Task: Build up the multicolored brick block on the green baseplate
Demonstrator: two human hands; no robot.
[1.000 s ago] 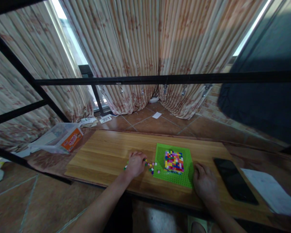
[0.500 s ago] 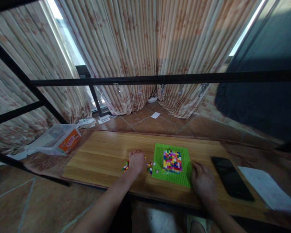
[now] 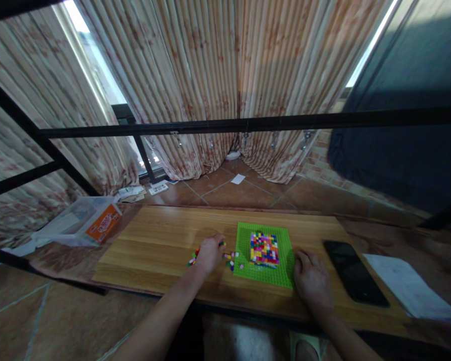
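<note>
Over the wooden table, my left hand has its fingertips pinched together, with a small yellow-and-green building brick showing at them. Loose bricks lie partly hidden beside and under that hand. Another few bricks are scattered between it and the green baseplate. On the baseplate stands a square block of multicoloured bricks. My right hand rests with curled fingers against the baseplate's right edge; what lies inside the fingers is hidden.
A black phone lies right of my right hand, with white paper beyond it. Left of the wooden table sits a clear plastic box with an orange label. A black metal bar crosses ahead, before curtains.
The view has shifted slightly. My left hand stays above the loose bricks, its fingers drawn closer together at a small brick. My right hand stays by the baseplate's edge.
</note>
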